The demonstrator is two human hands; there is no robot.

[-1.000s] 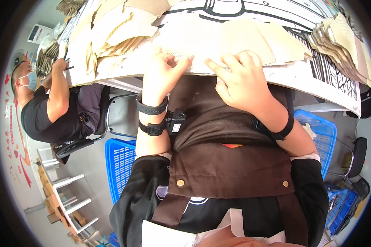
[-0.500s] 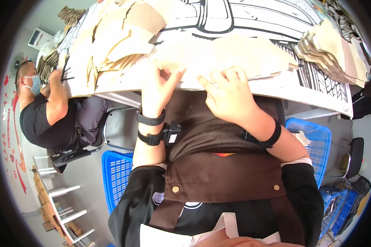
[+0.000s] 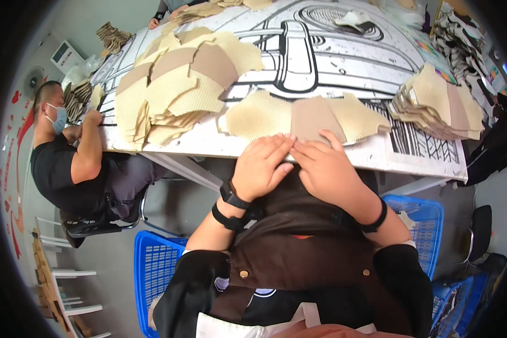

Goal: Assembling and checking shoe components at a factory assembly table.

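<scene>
A cut fabric piece (image 3: 315, 118), beige and ribbed at both ends with a smooth taupe panel in the middle, lies flat along the near edge of the table. My left hand (image 3: 262, 167) rests on its near edge, fingers stretched out side by side and thumb apart. Close beside it, my right hand (image 3: 330, 172) also touches that edge, its index finger lifted away from the others. The fingertips of the two hands almost meet at the taupe panel. What lies under the fingertips is hidden.
Similar pieces are heaped at the left (image 3: 174, 84) and stacked at the right (image 3: 436, 107) on the patterned table (image 3: 191, 143). Blue baskets (image 3: 152, 276) stand on both sides of me. A masked person (image 3: 67, 158) sits at the left; another person's hand (image 3: 154, 23) shows at the far edge.
My hands have come together at the piece's near edge, the left one moving right and turning palm down. The view has shifted, showing more of the far table.
</scene>
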